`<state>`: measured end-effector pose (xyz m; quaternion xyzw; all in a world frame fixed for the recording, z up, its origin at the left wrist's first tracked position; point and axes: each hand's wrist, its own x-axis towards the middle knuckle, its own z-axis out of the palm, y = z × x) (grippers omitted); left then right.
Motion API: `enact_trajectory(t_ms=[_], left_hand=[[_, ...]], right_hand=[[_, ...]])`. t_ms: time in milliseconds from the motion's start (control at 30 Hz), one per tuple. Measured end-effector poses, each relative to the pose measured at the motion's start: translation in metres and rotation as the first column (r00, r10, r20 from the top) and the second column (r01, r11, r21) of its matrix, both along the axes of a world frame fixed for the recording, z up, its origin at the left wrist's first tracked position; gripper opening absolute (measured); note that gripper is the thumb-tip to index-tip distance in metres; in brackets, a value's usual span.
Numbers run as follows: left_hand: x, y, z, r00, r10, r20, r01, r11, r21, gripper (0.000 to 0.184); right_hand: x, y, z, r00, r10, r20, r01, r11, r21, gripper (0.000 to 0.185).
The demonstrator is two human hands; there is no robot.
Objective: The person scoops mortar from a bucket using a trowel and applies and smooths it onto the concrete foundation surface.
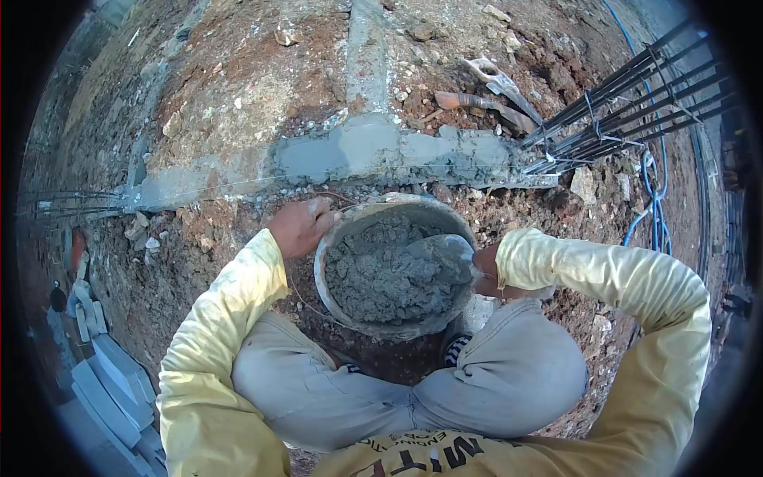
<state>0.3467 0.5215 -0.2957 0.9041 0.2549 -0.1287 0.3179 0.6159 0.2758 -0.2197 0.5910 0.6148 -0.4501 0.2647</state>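
A round bucket (320,274) of wet grey mortar (381,274) sits on the ground just in front of my knees. My left hand (302,228) is closed on the left part of its rim. At the right side of the bucket, my right hand (486,269) grips a trowel; its handle is hidden in the fist. The trowel blade (442,256), coated in grey, lies against the mortar inside the bucket. Beyond the bucket runs a low strip of fresh mortar (334,155), smooth in the middle and rougher at its right end.
Steel rebar (628,99) tied with wire rises at the right end of the strip, near a blue rope (658,203). A worn-handled tool (485,105) lies on the soil behind the strip. More rebar (75,204) shows at far left, with pale stacked slabs (115,389) below.
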Motion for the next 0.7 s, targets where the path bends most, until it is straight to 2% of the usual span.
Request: enact_trajectory(t_ms=[33,100,200,233,267,333,367,433,533,600,633,667,700], left_hand=[[-0.001,-0.001,-0.004,0.999,0.002,0.044,-0.002,1.000,0.006,0.041],[0.002,-0.007,0.006,0.996,0.073,0.050,-0.072,0.997,-0.035,0.036],[0.006,-0.008,0.013,0.992,0.113,0.049,-0.111,0.993,-0.028,0.034],[0.007,-0.009,0.011,0.993,0.107,0.054,-0.106,0.994,-0.014,0.035],[0.007,-0.008,0.010,0.993,0.096,0.064,-0.097,0.995,0.003,0.035],[0.010,-0.006,0.010,0.991,0.079,0.109,-0.077,0.997,-0.027,0.035],[0.009,-0.004,0.010,0.992,0.066,0.106,-0.062,0.997,-0.035,0.035],[0.005,-0.001,0.008,0.995,0.055,0.086,-0.050,0.997,-0.053,0.036],[0.005,-0.008,0.012,0.987,0.109,0.115,-0.102,0.993,-0.064,0.036],[0.006,-0.007,0.010,0.988,0.120,0.101,-0.109,0.988,-0.112,0.037],[0.003,-0.004,0.012,0.987,0.135,0.083,-0.124,0.984,-0.131,0.037],[0.004,-0.002,0.013,0.994,0.100,0.034,-0.097,0.991,-0.091,0.038],[0.007,-0.003,0.014,0.993,0.110,0.040,-0.105,0.990,-0.099,0.038]], right_hand=[[-0.006,0.000,-0.001,0.999,-0.046,-0.020,0.045,0.998,-0.051,0.051],[-0.002,-0.005,-0.001,0.959,-0.215,-0.187,0.196,0.974,-0.113,0.053],[-0.012,-0.018,-0.029,0.808,-0.492,-0.323,0.437,0.869,-0.231,0.056],[-0.021,-0.007,-0.018,0.829,-0.440,-0.346,0.407,0.898,-0.167,0.057],[-0.031,-0.010,-0.053,0.791,-0.436,-0.428,0.403,0.899,-0.172,0.058],[-0.039,0.006,-0.012,0.670,-0.592,-0.448,0.534,0.804,-0.262,0.051],[-0.039,0.002,-0.016,0.617,-0.629,-0.473,0.582,0.769,-0.265,0.046],[-0.031,0.005,-0.035,0.653,-0.594,-0.470,0.483,0.804,-0.346,0.044],[-0.011,-0.013,-0.043,0.568,-0.530,-0.630,0.455,0.840,-0.297,0.043],[-0.003,-0.017,-0.017,0.811,-0.269,-0.519,0.347,0.936,0.058,0.041],[-0.002,-0.020,-0.009,0.895,-0.129,-0.427,0.244,0.943,0.228,0.041],[-0.008,-0.021,-0.005,0.951,-0.048,-0.305,0.175,0.897,0.406,0.044],[-0.015,-0.018,0.002,0.991,-0.095,-0.090,0.118,0.947,0.299,0.045]])
